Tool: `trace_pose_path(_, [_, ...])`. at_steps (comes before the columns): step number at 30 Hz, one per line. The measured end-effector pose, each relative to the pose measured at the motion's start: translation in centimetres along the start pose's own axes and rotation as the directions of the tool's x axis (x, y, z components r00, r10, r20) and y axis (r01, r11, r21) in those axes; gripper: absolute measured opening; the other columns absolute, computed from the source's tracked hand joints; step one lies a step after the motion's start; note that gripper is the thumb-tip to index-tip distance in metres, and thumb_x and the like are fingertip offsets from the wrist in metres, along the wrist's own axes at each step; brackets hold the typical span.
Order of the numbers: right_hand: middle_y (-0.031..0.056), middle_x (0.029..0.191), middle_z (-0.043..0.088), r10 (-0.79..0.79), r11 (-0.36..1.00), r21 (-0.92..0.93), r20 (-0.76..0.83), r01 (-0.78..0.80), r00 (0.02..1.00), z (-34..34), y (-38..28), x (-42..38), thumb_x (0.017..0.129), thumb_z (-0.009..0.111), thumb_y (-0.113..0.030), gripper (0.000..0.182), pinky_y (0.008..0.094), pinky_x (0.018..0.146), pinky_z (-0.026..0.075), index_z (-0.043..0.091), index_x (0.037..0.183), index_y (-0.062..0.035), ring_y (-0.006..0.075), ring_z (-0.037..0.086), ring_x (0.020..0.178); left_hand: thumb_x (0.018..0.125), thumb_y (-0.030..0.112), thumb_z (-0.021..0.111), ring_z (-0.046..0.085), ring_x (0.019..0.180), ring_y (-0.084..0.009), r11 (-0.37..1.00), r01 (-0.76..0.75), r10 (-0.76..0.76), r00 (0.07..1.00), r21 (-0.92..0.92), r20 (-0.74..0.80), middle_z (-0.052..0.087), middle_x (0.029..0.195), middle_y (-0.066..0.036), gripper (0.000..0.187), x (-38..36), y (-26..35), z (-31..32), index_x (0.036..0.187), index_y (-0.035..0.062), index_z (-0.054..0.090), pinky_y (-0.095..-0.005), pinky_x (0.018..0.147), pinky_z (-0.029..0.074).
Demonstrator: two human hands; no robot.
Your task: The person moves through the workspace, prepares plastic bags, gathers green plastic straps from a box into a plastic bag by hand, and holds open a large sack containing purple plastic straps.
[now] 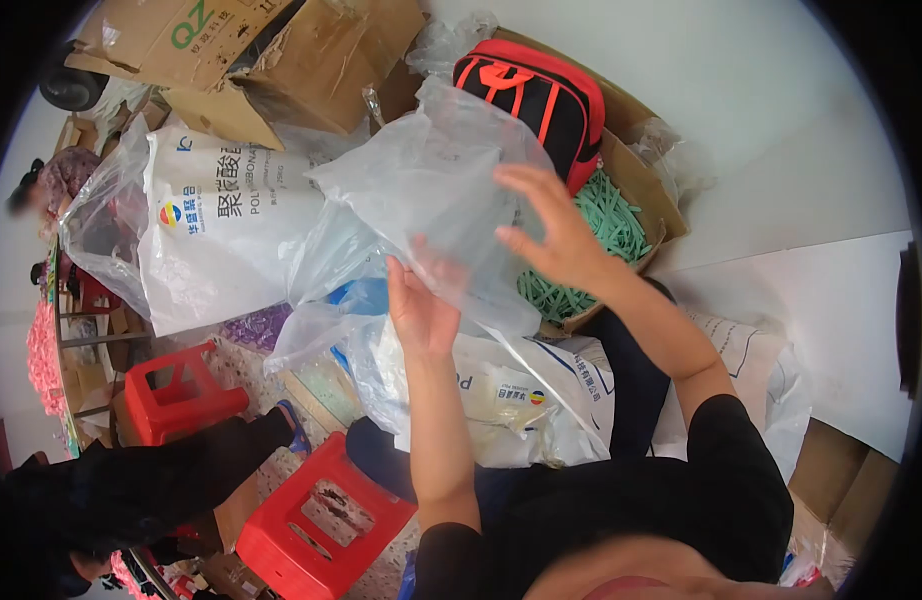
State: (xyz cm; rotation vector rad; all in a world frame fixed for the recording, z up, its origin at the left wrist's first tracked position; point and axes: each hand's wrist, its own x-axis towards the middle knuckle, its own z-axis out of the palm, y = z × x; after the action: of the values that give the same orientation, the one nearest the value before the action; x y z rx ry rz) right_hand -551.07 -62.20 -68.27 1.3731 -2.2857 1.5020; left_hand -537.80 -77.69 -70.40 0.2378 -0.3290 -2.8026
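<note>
A large translucent plastic bag [431,160] billows out in front of me. My left hand [426,310] grips its near edge, the fingers showing faintly through the film and the thumb outside. At the bag's right side is my right hand [556,230], thumb and fingers spread apart, overlapping the film in this view. Left of the bag stands a white printed sack [216,230] in a loose clear liner. Below my hands, by my lap, lies another white printed sack [541,390] with crumpled clear plastic around it.
A carton [666,205] of green strips [611,225] holds a black-and-red backpack [541,90]. Cardboard boxes [311,60] stand behind the sacks. Two red stools [186,390] are at lower left, near a person in dark trousers [151,480]. Another person [66,185] is farther left.
</note>
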Motion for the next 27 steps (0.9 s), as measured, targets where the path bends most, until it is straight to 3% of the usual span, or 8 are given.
trace_pose_path(7, [0.0167, 0.12, 0.047, -0.026, 0.986, 0.163, -0.033, 0.031, 0.999, 0.5, -2.2, -1.5, 0.078, 0.066, -0.022, 0.054, 0.04, 0.094, 0.036, 0.044, 0.123, -0.0009, 0.032, 0.046, 0.108, 0.091, 0.018, 0.053, 0.054, 0.086, -0.0142, 0.967, -0.097, 0.102, 0.995, 0.234, -0.008, 0.055, 0.095, -0.001, 0.021, 0.0, -3.2, 1.5, 0.11, 0.0085, 0.05, -0.0303, 0.074, 0.047])
trace_pose_path(11, [0.0148, 0.111, 0.052, -0.225, 0.961, -0.189, -0.116, 0.201, 0.967, 0.2, -4.1, -2.1, 0.075, 0.065, -0.011, 0.049, 0.0373, 0.086, 0.041, 0.047, 0.119, -0.0004, 0.0317, 0.051, 0.098, 0.09, 0.009, 0.053, 0.055, 0.096, -0.0176, 0.993, -0.047, 0.013, 0.955, 0.107, 0.295, 0.054, 0.108, -0.005, 0.023, 0.5, -4.3, 1.7, 0.112, 0.0065, 0.053, -0.0298, 0.079, 0.047])
trace_pose_path(13, [0.0146, 0.107, 0.055, -0.287, 0.928, -0.302, -0.213, 0.216, 0.934, -0.5, -3.3, -1.8, 0.072, 0.063, -0.004, 0.047, 0.035, 0.081, 0.044, 0.049, 0.117, 0.0002, 0.032, 0.055, 0.091, 0.089, 0.007, 0.053, 0.053, 0.101, -0.0182, 0.902, -0.211, 0.143, 0.969, 0.377, 0.202, 0.053, 0.111, -0.007, 0.021, -0.3, -6.2, 4.3, 0.11, 0.0044, 0.056, -0.0287, 0.083, 0.046])
trace_pose_path(15, [0.0135, 0.107, 0.055, -0.084, 0.992, -0.109, -0.162, 0.067, 0.983, -2.5, -2.4, -1.9, 0.077, 0.062, -0.006, 0.041, 0.0319, 0.076, 0.046, 0.049, 0.115, 0.0007, 0.0239, 0.056, 0.09, 0.088, 0.004, 0.054, 0.052, 0.104, -0.0183, 0.65, -0.362, 0.284, 0.931, 0.668, 0.229, 0.051, 0.113, -0.008, 0.019, -0.3, -7.0, 5.9, 0.106, 0.0027, 0.058, -0.0278, 0.085, 0.044])
trace_pose_path(17, [0.0113, 0.107, 0.056, 0.148, 0.965, 0.236, -0.119, -0.117, 0.982, -4.0, -2.5, -1.5, 0.083, 0.06, -0.008, 0.034, 0.0292, 0.074, 0.047, 0.049, 0.114, 0.0011, 0.0177, 0.057, 0.091, 0.086, 0.001, 0.054, 0.05, 0.106, -0.0179, 0.196, -0.461, 0.374, 0.851, 0.865, 0.369, 0.05, 0.115, -0.01, 0.017, -0.1, -6.6, 5.9, 0.102, 0.0012, 0.06, -0.0273, 0.088, 0.043])
trace_pose_path(19, [0.0079, 0.108, 0.056, 0.387, 0.688, 0.672, -0.019, -0.275, 0.922, -4.9, -3.1, -0.8, 0.089, 0.055, -0.011, 0.029, 0.0269, 0.077, 0.045, 0.049, 0.114, 0.0013, 0.0134, 0.055, 0.094, 0.082, 0.001, 0.061, 0.053, 0.095, -0.0145, 0.316, -0.389, 0.403, 0.881, 0.866, 0.248, 0.05, 0.108, -0.007, 0.016, 0.4, -6.9, 6.1, 0.098, 0.0013, 0.058, -0.0254, 0.081, 0.045])
trace_pose_path(22, [0.0063, 0.1, 0.057, 0.314, 0.794, 0.58, -0.136, -0.181, 0.94, -4.2, -2.2, -0.7, 0.09, 0.048, -0.009, 0.027, 0.0257, 0.076, 0.045, 0.046, 0.115, -0.0009, 0.0107, 0.056, 0.087, 0.076, 0.003, 0.068, 0.053, 0.079, -0.0103, 0.37, -0.266, 0.322, 0.936, 0.89, 0.145, 0.05, 0.098, -0.004, 0.019, 0.3, -8.2, 7.1, 0.088, 0.0016, 0.054, -0.0233, 0.068, 0.046])
trace_pose_path(27, [0.0077, 0.092, 0.058, 0.365, 0.825, 0.5, -0.119, -0.262, 0.923, -4.5, -2.5, -1.0, 0.086, 0.05, -0.006, 0.027, 0.0249, 0.072, 0.046, 0.046, 0.113, -0.0029, 0.0106, 0.056, 0.082, 0.078, 0.004, 0.068, 0.054, 0.064, -0.0125, 0.015, -0.382, 0.422, 0.84, 0.924, 0.341, 0.052, 0.079, -0.005, 0.015, 1.1, -8.8, 7.2, 0.082, 0.0013, 0.054, -0.0247, 0.059, 0.044])
